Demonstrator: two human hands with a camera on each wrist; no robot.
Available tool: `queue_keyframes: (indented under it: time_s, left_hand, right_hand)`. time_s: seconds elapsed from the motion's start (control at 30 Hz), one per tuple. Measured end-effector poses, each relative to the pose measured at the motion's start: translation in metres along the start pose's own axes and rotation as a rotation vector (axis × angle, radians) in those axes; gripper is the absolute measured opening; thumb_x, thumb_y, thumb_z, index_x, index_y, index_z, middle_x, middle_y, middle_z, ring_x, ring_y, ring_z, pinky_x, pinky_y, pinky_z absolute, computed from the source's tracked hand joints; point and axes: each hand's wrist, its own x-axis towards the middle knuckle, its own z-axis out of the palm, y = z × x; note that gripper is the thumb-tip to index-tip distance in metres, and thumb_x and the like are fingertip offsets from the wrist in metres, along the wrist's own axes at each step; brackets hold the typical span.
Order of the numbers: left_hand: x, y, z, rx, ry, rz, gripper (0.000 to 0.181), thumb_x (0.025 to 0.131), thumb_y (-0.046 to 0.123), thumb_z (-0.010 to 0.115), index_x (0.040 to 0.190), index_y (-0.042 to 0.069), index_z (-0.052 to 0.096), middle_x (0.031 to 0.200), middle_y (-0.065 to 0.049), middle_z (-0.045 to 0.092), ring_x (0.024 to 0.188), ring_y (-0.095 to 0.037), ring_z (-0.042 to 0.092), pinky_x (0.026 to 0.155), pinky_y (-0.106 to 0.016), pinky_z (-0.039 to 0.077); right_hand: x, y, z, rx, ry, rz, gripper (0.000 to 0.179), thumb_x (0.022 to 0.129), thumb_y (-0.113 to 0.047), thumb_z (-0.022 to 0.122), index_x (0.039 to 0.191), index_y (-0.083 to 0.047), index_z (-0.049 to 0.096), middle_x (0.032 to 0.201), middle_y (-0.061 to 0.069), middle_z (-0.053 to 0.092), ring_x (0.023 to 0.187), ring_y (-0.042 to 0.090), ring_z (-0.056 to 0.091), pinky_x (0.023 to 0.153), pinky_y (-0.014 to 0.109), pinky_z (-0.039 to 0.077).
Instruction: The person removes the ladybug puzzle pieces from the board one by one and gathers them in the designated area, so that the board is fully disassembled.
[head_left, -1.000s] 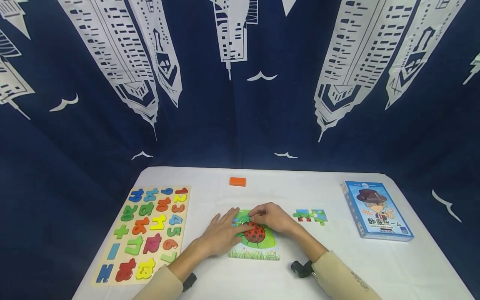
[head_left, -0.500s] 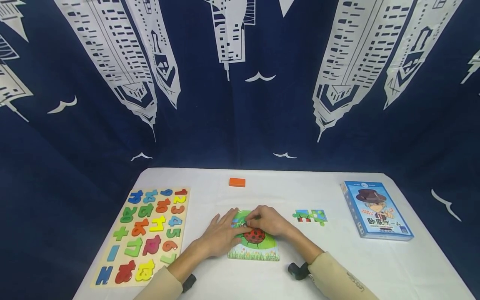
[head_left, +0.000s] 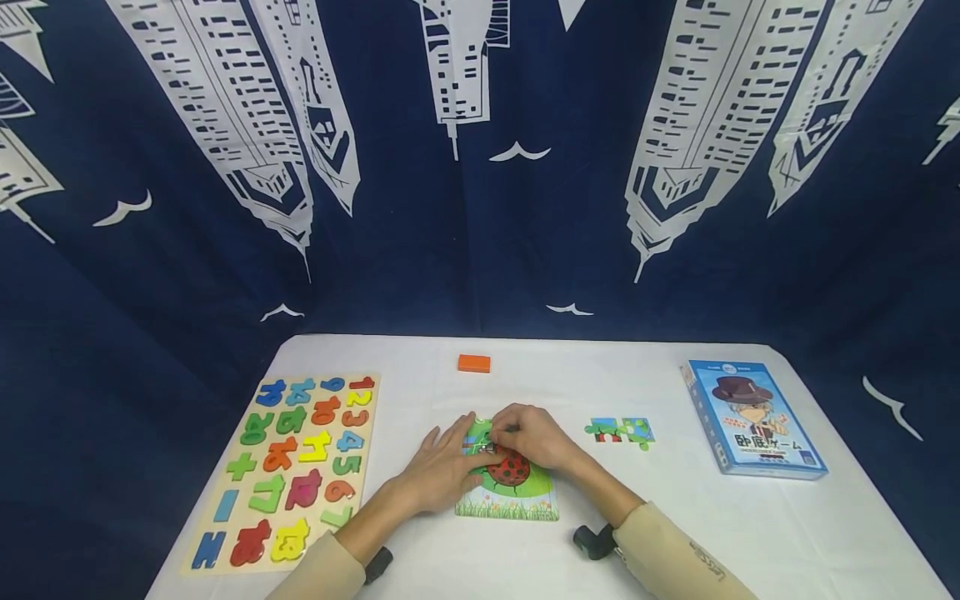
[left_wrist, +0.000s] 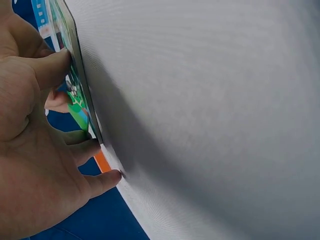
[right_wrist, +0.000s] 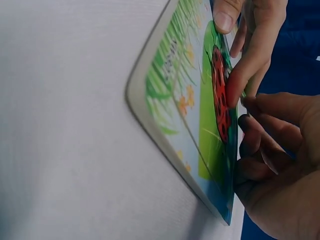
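A ladybug jigsaw puzzle [head_left: 517,504] in a flat tray lies at the middle of the table. My left hand [head_left: 438,473] rests on its left side, fingers spread and thumb reaching over the ladybug. In the left wrist view, the left hand's thumb and fingers [left_wrist: 85,150] touch the board's edge. My right hand [head_left: 536,437] is bent over the upper part of the picture, thumb and fingertips together. It seems to pinch a small puzzle piece, mostly hidden by the fingers. In the right wrist view, the right hand [right_wrist: 280,135] meets the left hand's fingers above the ladybug [right_wrist: 219,92].
Two loose puzzle pieces [head_left: 620,431] lie together to the right. A wooden number board [head_left: 217,508] with coloured shapes stands left. An orange block [head_left: 474,363] sits at the back, a blue game box [head_left: 757,421] at far right. A dark curtain [head_left: 480,233] hangs behind.
My right hand has shifted slightly left over the puzzle's upper part, its fingertips bunched closer together. The left hand has stayed in place on the board.
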Motion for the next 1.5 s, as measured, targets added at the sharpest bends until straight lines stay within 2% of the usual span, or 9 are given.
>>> queue_keyframes:
  time_s: [0.1,0.23,0.37,0.53,0.77,0.93,1.27,1.43,1.5]
  left_hand:
    - [0.0,-0.001,0.001,0.004,0.008,0.006,0.04,0.102,0.037,0.056,0.142,0.043,0.056,0.167,-0.018,0.014,0.154,-0.034,0.014,0.116,-0.066,0.021]
    - [0.0,-0.002,0.002,0.012,0.007,0.008,0.041,0.102,0.037,0.056,0.143,0.044,0.055,0.167,-0.018,0.012,0.154,-0.034,0.014,0.115,-0.067,0.022]
    - [-0.001,-0.001,0.001,0.014,0.002,0.008,0.041,0.103,0.037,0.055,0.144,0.043,0.054,0.168,-0.019,0.01,0.154,-0.035,0.013,0.115,-0.068,0.021]
    - [-0.002,0.0,0.0,0.018,-0.006,0.02,0.041,0.104,0.038,0.053,0.145,0.04,0.053,0.168,-0.02,0.006,0.154,-0.036,0.012,0.114,-0.07,0.021]
    - [-0.002,0.001,0.002,0.027,-0.012,0.006,0.041,0.105,0.038,0.051,0.146,0.042,0.051,0.167,-0.023,0.0,0.155,-0.035,0.008,0.115,-0.067,0.022]
    - [-0.002,0.0,0.002,0.012,-0.017,0.005,0.042,0.105,0.038,0.05,0.147,0.041,0.05,0.168,-0.021,0.005,0.155,-0.035,0.009,0.116,-0.067,0.02]
    - [-0.003,-0.001,0.003,0.017,-0.027,0.017,0.044,0.105,0.04,0.05,0.148,0.042,0.048,0.167,-0.019,0.011,0.155,-0.035,0.011,0.117,-0.066,0.018]
    - [-0.002,-0.001,0.002,0.007,-0.027,0.015,0.044,0.104,0.04,0.05,0.148,0.041,0.049,0.168,-0.019,0.012,0.155,-0.035,0.011,0.118,-0.066,0.018]
    - [-0.002,-0.001,0.001,0.006,-0.026,0.015,0.044,0.105,0.04,0.05,0.148,0.041,0.049,0.168,-0.019,0.011,0.155,-0.035,0.011,0.118,-0.066,0.017]
  right_hand:
    - [0.001,-0.001,0.002,0.008,0.031,0.032,0.007,0.092,-0.019,0.072,0.094,-0.017,0.078,0.104,-0.002,0.074,0.103,0.021,0.067,0.093,0.046,0.052]
    - [0.005,-0.003,0.005,0.037,0.053,0.071,0.015,0.09,-0.019,0.073,0.104,-0.015,0.075,0.091,-0.005,0.073,0.084,0.011,0.065,0.078,0.034,0.052]
    - [0.01,-0.002,0.008,0.049,0.044,0.088,0.021,0.089,-0.019,0.073,0.109,-0.012,0.077,0.088,-0.005,0.073,0.081,0.01,0.063,0.074,0.03,0.051]
    - [0.013,-0.002,0.009,0.057,0.034,0.112,0.017,0.09,-0.019,0.073,0.104,-0.011,0.078,0.086,-0.004,0.073,0.077,0.01,0.063,0.068,0.028,0.052]
    - [0.01,-0.003,0.007,0.095,0.057,0.133,0.015,0.092,-0.018,0.071,0.104,-0.012,0.077,0.084,-0.005,0.074,0.078,0.01,0.065,0.074,0.03,0.053]
    - [0.008,0.0,0.004,0.124,0.108,0.167,0.013,0.091,-0.019,0.072,0.102,-0.015,0.077,0.085,-0.006,0.075,0.081,0.009,0.066,0.082,0.034,0.053]
    - [-0.015,0.01,-0.028,0.277,0.124,0.232,0.016,0.093,-0.022,0.07,0.105,-0.014,0.077,0.093,0.0,0.077,0.089,0.019,0.069,0.079,0.034,0.053]
    - [-0.028,0.025,-0.055,0.292,0.153,0.249,0.019,0.094,-0.022,0.069,0.107,-0.011,0.076,0.097,0.003,0.077,0.093,0.018,0.069,0.079,0.033,0.053]
    - [-0.032,0.033,-0.066,0.277,0.169,0.265,0.02,0.095,-0.023,0.068,0.108,-0.01,0.075,0.098,0.004,0.077,0.087,0.018,0.066,0.071,0.032,0.05]
